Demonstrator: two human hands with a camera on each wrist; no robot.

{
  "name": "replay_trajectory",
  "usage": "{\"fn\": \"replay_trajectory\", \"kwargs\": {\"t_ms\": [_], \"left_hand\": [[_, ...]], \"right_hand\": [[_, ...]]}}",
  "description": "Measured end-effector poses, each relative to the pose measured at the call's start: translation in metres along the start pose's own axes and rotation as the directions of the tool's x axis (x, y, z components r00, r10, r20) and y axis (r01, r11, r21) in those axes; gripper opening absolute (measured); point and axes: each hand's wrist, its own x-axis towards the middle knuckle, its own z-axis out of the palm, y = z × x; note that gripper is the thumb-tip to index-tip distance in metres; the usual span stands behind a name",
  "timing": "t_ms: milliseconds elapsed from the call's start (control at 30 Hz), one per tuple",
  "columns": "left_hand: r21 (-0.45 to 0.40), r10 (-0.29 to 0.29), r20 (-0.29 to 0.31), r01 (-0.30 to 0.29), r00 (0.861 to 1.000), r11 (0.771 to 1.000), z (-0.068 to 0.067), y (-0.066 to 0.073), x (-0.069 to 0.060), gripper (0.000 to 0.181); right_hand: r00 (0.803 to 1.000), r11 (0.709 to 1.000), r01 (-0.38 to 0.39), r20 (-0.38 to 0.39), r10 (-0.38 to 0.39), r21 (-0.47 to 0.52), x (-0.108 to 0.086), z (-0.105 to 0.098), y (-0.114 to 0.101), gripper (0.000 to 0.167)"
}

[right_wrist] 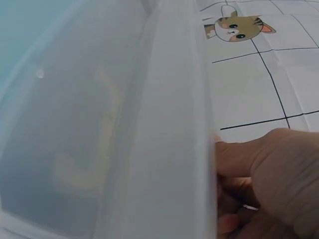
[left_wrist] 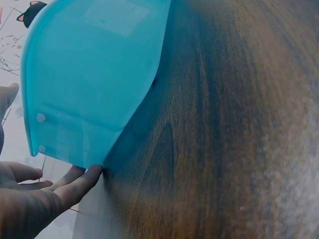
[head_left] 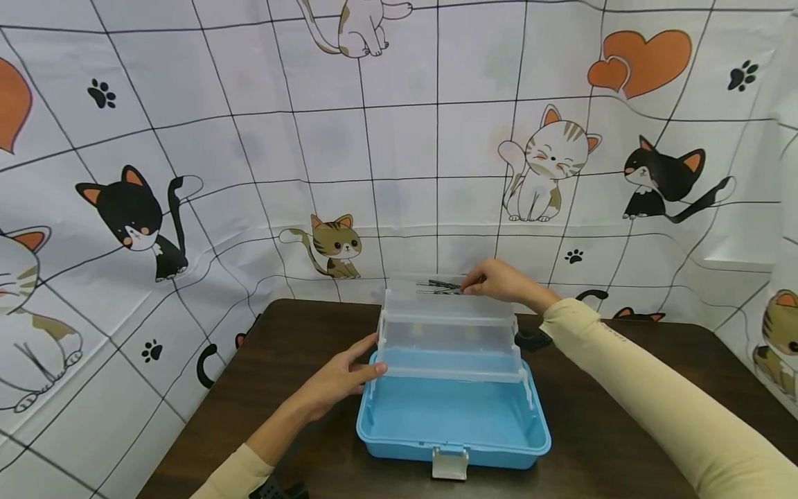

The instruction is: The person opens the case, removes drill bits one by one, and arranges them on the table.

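Observation:
A light blue plastic storage box (head_left: 454, 454) stands on the table with its front toward me. Its translucent trays (head_left: 449, 336) are raised and fanned toward the back. My left hand (head_left: 339, 374) rests at the box's left side, thumb near the tray edge. In the left wrist view its fairly straight fingertips touch the box's lower corner. At the topmost tray, my right hand (head_left: 499, 283) pinches several thin dark metal rods (head_left: 439, 285), which point left; their exact kind is too small to tell. The right wrist view shows the curled fingers partly hidden behind a tray wall.
The dark wooden table (head_left: 299, 333) extends on both sides of the box. A white latch (head_left: 449, 464) hangs down at the box's front. Behind the table is a white sheet (head_left: 399, 145) printed with cats and grid lines.

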Motion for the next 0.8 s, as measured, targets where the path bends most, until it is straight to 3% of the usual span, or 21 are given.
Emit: {"fn": "replay_trajectory", "kwargs": {"t_ms": [300, 800], "left_hand": [[0.005, 0.016, -0.002, -0.016, 1.000, 1.000, 0.000, 0.004, 0.001, 0.082], [0.014, 0.001, -0.009, -0.001, 1.000, 1.000, 0.000, 0.000, 0.000, 0.083]], "right_hand": [[0.999, 0.999, -0.036, 0.016, 0.036, -0.019, 0.006, -0.007, -0.008, 0.013], [0.999, 0.976, -0.054, 0.007, 0.053, 0.209, -0.011, -0.006, 0.006, 0.021]]}}
